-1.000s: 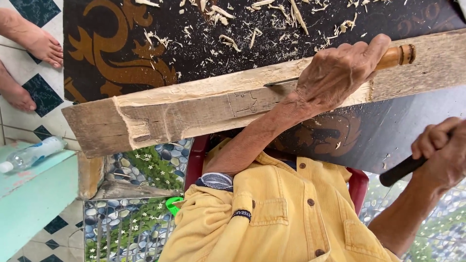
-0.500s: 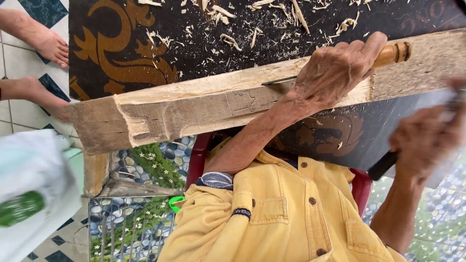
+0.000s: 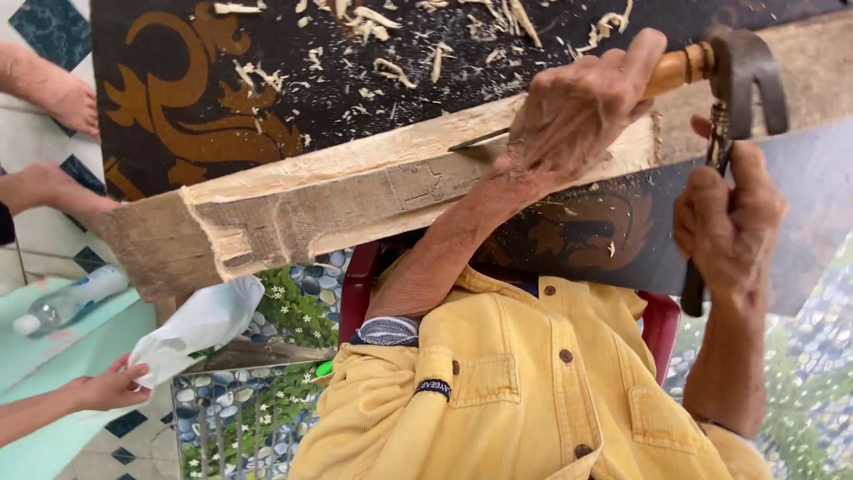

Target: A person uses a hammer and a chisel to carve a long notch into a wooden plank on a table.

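So since half a second ago my right hand (image 3: 729, 222) has swung the hammer (image 3: 742, 62) up, and its dark head now sits right against the butt of the chisel (image 3: 675, 69). Before that the hand was low at the edge of view, just a blur. My left hand (image 3: 577, 111) hasn't budged.

Around me: wood chips (image 3: 391, 67) all over the dark patterned tabletop (image 3: 204, 116), a plastic bottle (image 3: 62, 302) off to the side, and someone else's hand (image 3: 111, 387) holding a white bag (image 3: 200, 324) near the plank's rough end; that bag was much closer to the camera earlier. Bare feet (image 3: 62, 98) of other people show at the edge too.

Left grip is closed around the chisel's wooden handle, its thin blade lying on the plank (image 3: 355, 191) just past my knuckles. Right grip is wrapped tight on the hammer's shaft, below the head. My left forearm crosses over the plank and hides part of it.
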